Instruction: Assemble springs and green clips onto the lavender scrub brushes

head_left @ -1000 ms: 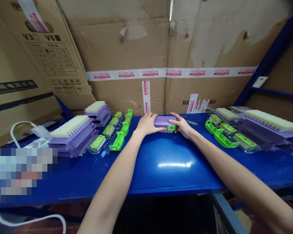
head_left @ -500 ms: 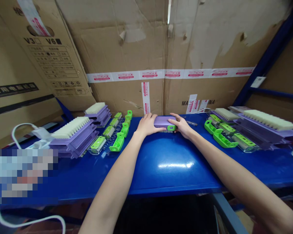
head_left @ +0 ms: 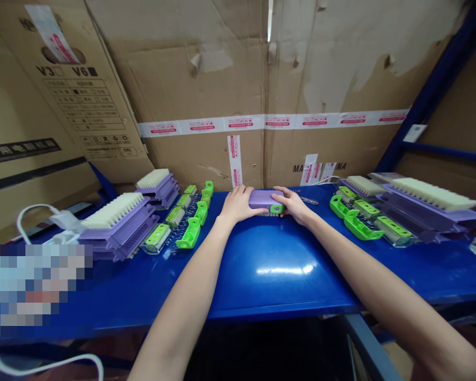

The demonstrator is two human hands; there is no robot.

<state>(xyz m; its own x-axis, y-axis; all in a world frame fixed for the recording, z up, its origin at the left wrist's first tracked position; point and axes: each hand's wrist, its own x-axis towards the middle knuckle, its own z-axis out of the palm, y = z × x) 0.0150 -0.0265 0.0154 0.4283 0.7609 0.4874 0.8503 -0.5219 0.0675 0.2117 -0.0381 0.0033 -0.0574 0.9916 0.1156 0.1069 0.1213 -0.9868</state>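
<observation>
Carton (head_left: 79, 111) reads "V3", "V6"; left hand (head_left: 237, 204), right hand (head_left: 294, 204) grip purple-green piece (head_left: 262, 198).

Back wall: tall brown cardboard sheets (head_left: 174, 69), scuffed and torn in patches, with a thin bright gap at the top of their vertical seam.
Tape: a white strip with red print (head_left: 292, 121) runs across the sheets.
Left side: a brown printed carton panel (head_left: 99, 119) marked V3 and V6.
Right side: a blue metal post (head_left: 424, 95) with a thin blue crossbar (head_left: 444, 153).
Table: a glossy blue tabletop (head_left: 246, 288).
Light: a white glare on the tabletop; deep shadow beneath.
</observation>
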